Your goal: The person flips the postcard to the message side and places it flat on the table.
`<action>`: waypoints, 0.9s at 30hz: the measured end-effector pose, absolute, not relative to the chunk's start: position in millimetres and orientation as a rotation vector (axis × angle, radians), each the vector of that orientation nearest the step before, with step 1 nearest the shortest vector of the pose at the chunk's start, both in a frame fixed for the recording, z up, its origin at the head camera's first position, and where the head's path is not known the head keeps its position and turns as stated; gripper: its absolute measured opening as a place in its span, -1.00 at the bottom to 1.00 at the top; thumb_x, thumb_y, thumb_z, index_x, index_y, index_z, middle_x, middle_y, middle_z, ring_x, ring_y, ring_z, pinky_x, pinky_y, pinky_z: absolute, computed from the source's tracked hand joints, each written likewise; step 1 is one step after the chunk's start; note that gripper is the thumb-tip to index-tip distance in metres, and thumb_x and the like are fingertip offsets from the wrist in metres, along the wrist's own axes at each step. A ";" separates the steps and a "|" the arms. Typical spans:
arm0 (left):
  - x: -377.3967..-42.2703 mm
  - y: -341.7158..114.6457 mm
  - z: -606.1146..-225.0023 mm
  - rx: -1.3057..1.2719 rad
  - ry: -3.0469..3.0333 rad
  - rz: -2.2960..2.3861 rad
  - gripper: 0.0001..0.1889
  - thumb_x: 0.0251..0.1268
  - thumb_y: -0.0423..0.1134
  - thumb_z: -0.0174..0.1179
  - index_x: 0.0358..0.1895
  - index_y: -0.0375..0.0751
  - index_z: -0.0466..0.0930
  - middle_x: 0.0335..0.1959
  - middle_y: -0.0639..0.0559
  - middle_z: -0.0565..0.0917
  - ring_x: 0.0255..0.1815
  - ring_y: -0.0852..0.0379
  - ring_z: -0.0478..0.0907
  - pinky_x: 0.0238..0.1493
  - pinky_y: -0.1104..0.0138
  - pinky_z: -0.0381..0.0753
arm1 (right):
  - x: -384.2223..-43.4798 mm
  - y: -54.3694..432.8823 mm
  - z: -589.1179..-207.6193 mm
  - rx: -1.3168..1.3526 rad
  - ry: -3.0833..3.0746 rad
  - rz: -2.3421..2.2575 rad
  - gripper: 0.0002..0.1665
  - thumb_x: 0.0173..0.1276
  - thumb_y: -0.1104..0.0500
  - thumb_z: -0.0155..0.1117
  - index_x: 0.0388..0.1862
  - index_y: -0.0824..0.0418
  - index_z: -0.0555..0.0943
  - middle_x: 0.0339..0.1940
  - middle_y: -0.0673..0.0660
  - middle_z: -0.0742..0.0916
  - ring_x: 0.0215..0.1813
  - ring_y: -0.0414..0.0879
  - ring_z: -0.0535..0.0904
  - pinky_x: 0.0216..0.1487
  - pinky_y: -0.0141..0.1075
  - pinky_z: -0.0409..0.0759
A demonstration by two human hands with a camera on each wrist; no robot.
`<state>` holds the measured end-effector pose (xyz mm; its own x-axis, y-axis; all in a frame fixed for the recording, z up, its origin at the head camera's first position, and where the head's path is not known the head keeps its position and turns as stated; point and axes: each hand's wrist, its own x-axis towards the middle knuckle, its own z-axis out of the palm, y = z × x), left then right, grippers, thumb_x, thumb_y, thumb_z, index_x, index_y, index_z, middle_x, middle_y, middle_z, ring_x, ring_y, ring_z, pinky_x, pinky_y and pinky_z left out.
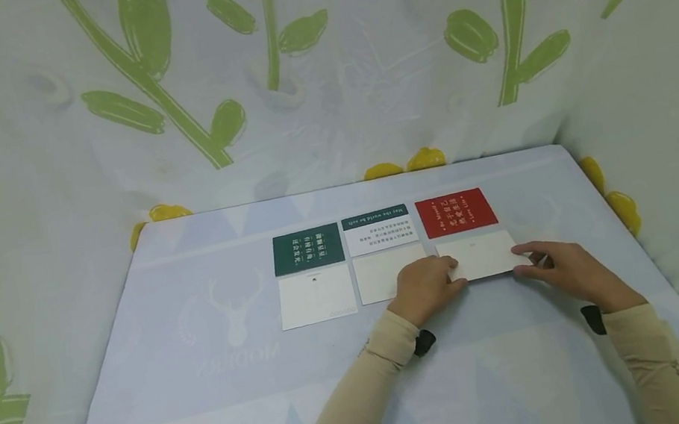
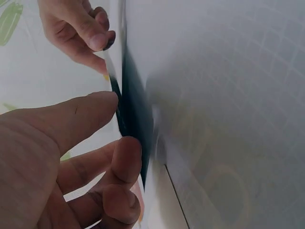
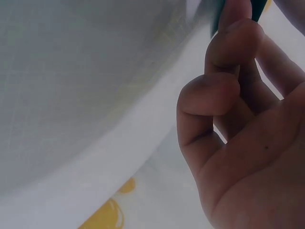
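1. On the pale blue table mat [image 1: 212,416] lie three printed cards in a row — a dark green card [image 1: 307,249], a white card with a green header [image 1: 380,229] and a red card [image 1: 455,213].
2. Just below each lies a blank white card: one under the green [image 1: 316,296], one under the middle card [image 1: 385,276], and a third, the right-hand white card [image 1: 483,253], under the red.
3. The left hand [image 1: 428,287] pinches the left edge of the right-hand white card, fingers curled.
4. The right hand [image 1: 567,266] pinches its right edge — thumb and fingertips closed on the corner.
5. A cloth with green leaves and yellow flowers [image 1: 312,57] hangs behind and to both sides.
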<state>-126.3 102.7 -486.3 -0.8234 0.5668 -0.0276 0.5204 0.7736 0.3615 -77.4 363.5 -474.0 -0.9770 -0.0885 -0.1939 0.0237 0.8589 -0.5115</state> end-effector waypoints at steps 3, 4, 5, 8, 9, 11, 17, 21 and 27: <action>-125.8 101.3 -485.7 0.890 2.842 0.522 -0.62 0.36 0.06 0.33 0.14 0.02 0.73 -0.39 0.25 0.74 -0.41 0.40 0.55 -0.43 0.53 0.42 | -78.6 363.6 -474.4 -0.047 2.822 -0.778 -0.31 0.32 -0.08 0.46 0.31 0.25 0.57 -0.10 0.25 0.65 -0.15 0.07 0.56 -0.15 -0.09 0.58; -125.7 101.0 -485.2 0.896 2.846 0.522 -0.63 0.36 0.05 0.33 0.14 0.01 0.72 -0.39 0.24 0.74 -0.40 0.39 0.56 -0.42 0.53 0.42 | -78.8 363.6 -474.7 -0.048 2.820 -0.779 -0.31 0.32 -0.08 0.46 0.31 0.25 0.57 -0.10 0.25 0.65 -0.15 0.07 0.56 -0.15 -0.09 0.58; -125.8 100.9 -485.0 0.900 2.849 0.517 -0.63 0.37 0.04 0.33 0.15 0.01 0.72 -0.39 0.23 0.74 -0.40 0.38 0.56 -0.42 0.53 0.43 | -79.1 363.5 -475.0 -0.047 2.819 -0.778 -0.31 0.32 -0.09 0.46 0.31 0.25 0.57 -0.11 0.24 0.65 -0.15 0.06 0.56 -0.15 -0.09 0.58; -126.0 101.1 -484.2 0.907 2.856 0.498 -0.63 0.38 0.04 0.32 0.14 0.00 0.72 -0.39 0.22 0.74 -0.40 0.36 0.56 -0.41 0.53 0.43 | -80.0 363.0 -476.0 -0.045 2.813 -0.777 -0.32 0.32 -0.07 0.46 0.31 0.25 0.57 -0.11 0.23 0.65 -0.15 0.06 0.56 -0.15 -0.10 0.57; -126.1 101.1 -484.1 0.908 2.860 0.491 -0.64 0.38 0.04 0.32 0.14 0.01 0.72 -0.39 0.22 0.74 -0.40 0.36 0.56 -0.41 0.53 0.44 | -80.4 362.7 -476.3 -0.044 2.812 -0.776 -0.32 0.32 -0.07 0.46 0.31 0.25 0.57 -0.11 0.23 0.65 -0.15 0.06 0.56 -0.15 -0.10 0.57; -126.1 101.3 -484.1 0.909 2.861 0.482 -0.65 0.39 0.04 0.31 0.13 0.01 0.73 -0.39 0.22 0.74 -0.41 0.35 0.55 -0.40 0.52 0.44 | -81.3 362.1 -476.8 -0.046 2.811 -0.771 -0.33 0.32 -0.05 0.47 0.30 0.25 0.57 -0.11 0.23 0.65 -0.15 0.06 0.56 -0.16 -0.11 0.58; -126.1 100.1 -484.6 0.923 2.875 0.481 -0.66 0.40 0.04 0.30 0.11 0.01 0.73 -0.37 0.21 0.74 -0.43 0.34 0.53 -0.41 0.53 0.42 | -84.8 361.6 -477.5 -0.077 2.816 -0.753 -0.34 0.32 -0.02 0.47 0.30 0.27 0.57 -0.12 0.24 0.66 -0.15 0.08 0.56 -0.15 -0.09 0.59; -126.5 98.9 -484.9 0.935 2.883 0.495 -0.67 0.40 0.03 0.30 0.10 -0.01 0.74 -0.33 0.19 0.75 -0.42 0.33 0.53 -0.41 0.53 0.42 | -87.0 362.8 -478.4 -0.105 2.813 -0.740 -0.34 0.34 -0.04 0.45 0.30 0.28 0.57 -0.10 0.26 0.67 -0.13 0.09 0.56 -0.12 -0.04 0.59; -126.8 100.0 -485.2 0.936 2.875 0.483 -0.69 0.40 0.03 0.30 0.07 -0.01 0.74 -0.32 0.19 0.75 -0.44 0.34 0.50 -0.42 0.53 0.41 | -88.6 363.8 -478.9 -0.137 2.814 -0.721 -0.35 0.35 -0.04 0.44 0.31 0.27 0.57 -0.14 0.23 0.68 -0.13 0.08 0.56 -0.09 -0.01 0.59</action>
